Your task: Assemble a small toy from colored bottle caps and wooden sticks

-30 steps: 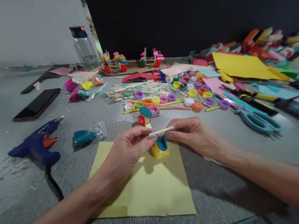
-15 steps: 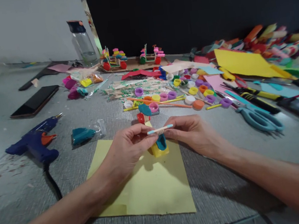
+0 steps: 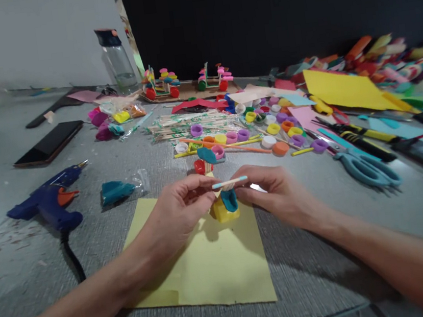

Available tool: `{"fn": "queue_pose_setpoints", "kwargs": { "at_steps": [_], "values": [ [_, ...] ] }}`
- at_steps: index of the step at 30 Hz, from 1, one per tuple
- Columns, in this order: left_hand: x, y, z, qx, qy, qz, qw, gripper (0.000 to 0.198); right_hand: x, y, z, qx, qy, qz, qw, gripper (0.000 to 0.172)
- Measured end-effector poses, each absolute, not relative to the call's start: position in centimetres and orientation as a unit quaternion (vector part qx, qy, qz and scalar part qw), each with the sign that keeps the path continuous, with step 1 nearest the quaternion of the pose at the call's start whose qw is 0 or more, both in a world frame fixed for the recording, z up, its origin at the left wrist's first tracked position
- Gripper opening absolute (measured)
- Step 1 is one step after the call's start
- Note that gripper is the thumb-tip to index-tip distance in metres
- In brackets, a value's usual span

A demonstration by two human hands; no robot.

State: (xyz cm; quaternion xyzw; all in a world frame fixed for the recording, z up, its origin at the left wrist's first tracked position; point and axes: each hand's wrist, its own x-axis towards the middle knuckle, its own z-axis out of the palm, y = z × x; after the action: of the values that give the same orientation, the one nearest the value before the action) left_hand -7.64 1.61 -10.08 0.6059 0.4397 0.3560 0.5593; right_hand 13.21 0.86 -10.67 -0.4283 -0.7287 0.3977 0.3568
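Observation:
A small toy bike (image 3: 229,200) made of sticks, bottle caps and blue modelling clay stands over the yellow-green sheet (image 3: 218,276). It has a yellow cap at the near end and a red cap (image 3: 199,167) at the far end, with a blue clay piece (image 3: 206,155) above. Across its top lies a thin wooden stick (image 3: 230,182) with light blue ends. My left hand (image 3: 184,208) pinches at the toy's left side, close to the stick's left end. From the right, my right hand (image 3: 272,187) pinches it near the stick's other end. Fingers partly hide the toy's middle.
A blue glue gun (image 3: 47,199), a bag of blue clay (image 3: 117,191) and a phone (image 3: 50,143) lie left. Bottle caps (image 3: 280,148) and wrapped sticks (image 3: 187,123) spread behind. Scissors (image 3: 368,165) and pliers lie right. Two finished-looking toy vehicles (image 3: 215,78) and a water bottle (image 3: 117,62) stand at the back.
The stick with blue ends has shifted slightly right and up. My left thumb has drawn back a little to the left; my right hand has barely moved.

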Motion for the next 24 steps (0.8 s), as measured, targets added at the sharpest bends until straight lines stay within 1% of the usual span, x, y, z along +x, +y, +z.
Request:
{"fn": "queue_pose_setpoints", "kwargs": {
  "at_steps": [4, 8, 12, 16, 24],
  "values": [
    [-7.9, 1.7, -10.3, 0.65, 0.422, 0.343, 0.531, 0.018, 13.1, 1.1, -10.7, -0.406, -0.781, 0.326, 0.344, 0.014],
    [-8.0, 1.9, -10.6, 0.659, 0.405, 0.338, 0.537, 0.013, 12.8, 1.4, -10.8, -0.396, -0.799, 0.301, 0.338, 0.013],
    [-8.1, 1.9, -10.7, 0.648, 0.405, 0.353, 0.539, 0.013, 12.7, 1.2, -10.4, -0.393, -0.804, 0.286, 0.342, 0.013],
    [-8.2, 1.5, -10.2, 0.656, 0.432, 0.366, 0.499, 0.01, 12.7, 1.0, -10.1, -0.395, -0.807, 0.266, 0.35, 0.012],
    [-8.2, 0.9, -9.3, 0.69, 0.446, 0.294, 0.489, 0.018, 12.5, 0.9, -10.8, -0.371, -0.838, 0.193, 0.351, 0.011]
  ]
}}
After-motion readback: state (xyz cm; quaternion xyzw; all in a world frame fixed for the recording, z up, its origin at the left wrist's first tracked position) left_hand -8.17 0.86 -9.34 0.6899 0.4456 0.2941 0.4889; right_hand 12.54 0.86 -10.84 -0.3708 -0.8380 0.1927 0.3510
